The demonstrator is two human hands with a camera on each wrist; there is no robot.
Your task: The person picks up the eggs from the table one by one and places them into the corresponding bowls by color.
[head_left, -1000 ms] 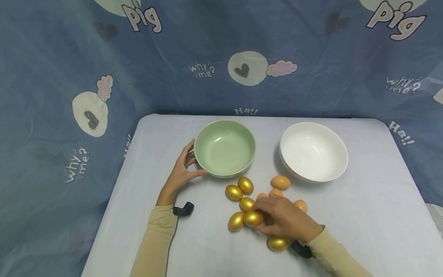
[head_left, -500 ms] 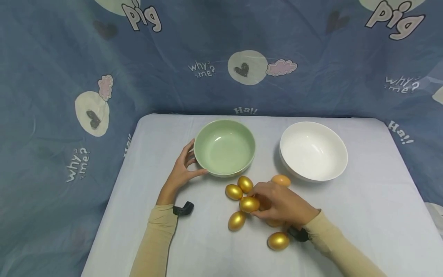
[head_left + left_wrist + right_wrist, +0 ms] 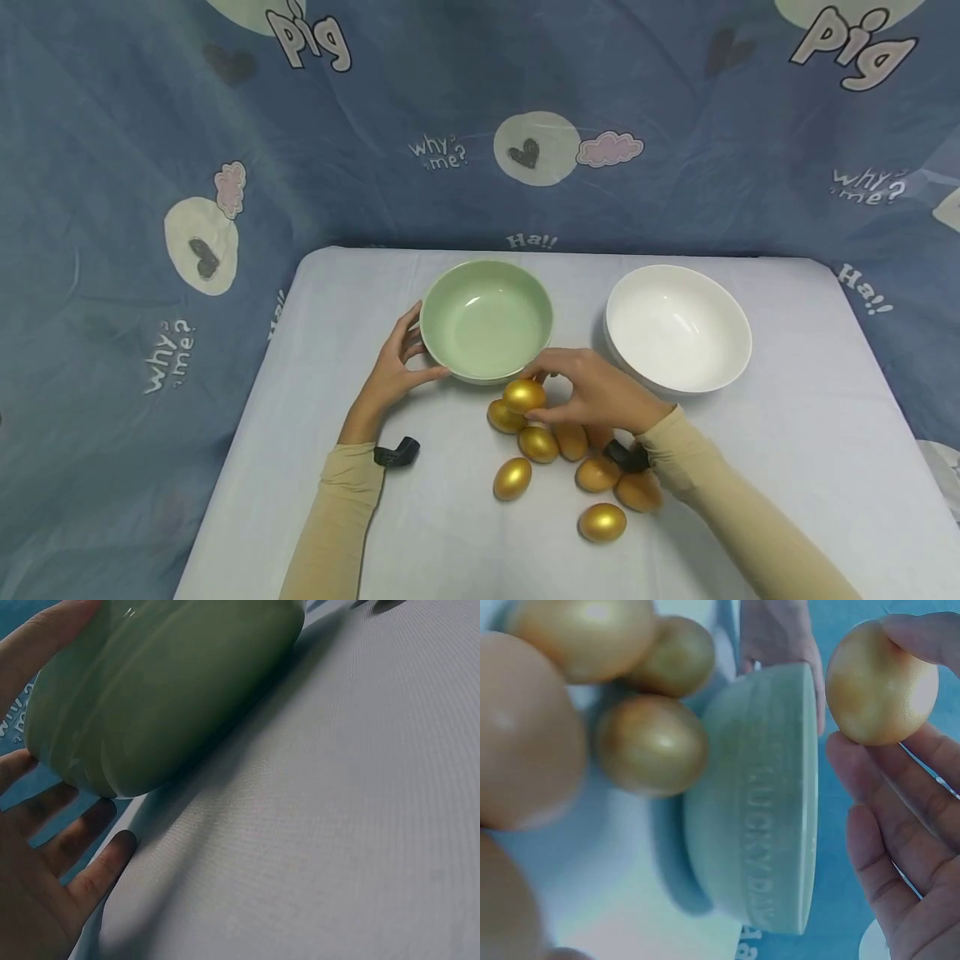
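My left hand holds the left side of a green bowl, thumb near the front and fingers along the far side. In the left wrist view, fingertips touch the bowl's wall. A gold egg is pinched by my right hand, at the bowl's front edge. The right wrist view has this egg between thumb and fingertips, off the table. Other gold eggs lie just below on the cloth, beside brown eggs, some partly hidden by the right hand and wrist.
To the right of the green bowl stands a white bowl with nothing visible inside. One gold egg lies nearer the front. The table wears a white cloth, and a blue printed curtain hangs behind it.
My right hand has carried the gold egg up and left from among the eggs towards the green bowl's front edge. The left hand and both bowls stay put.
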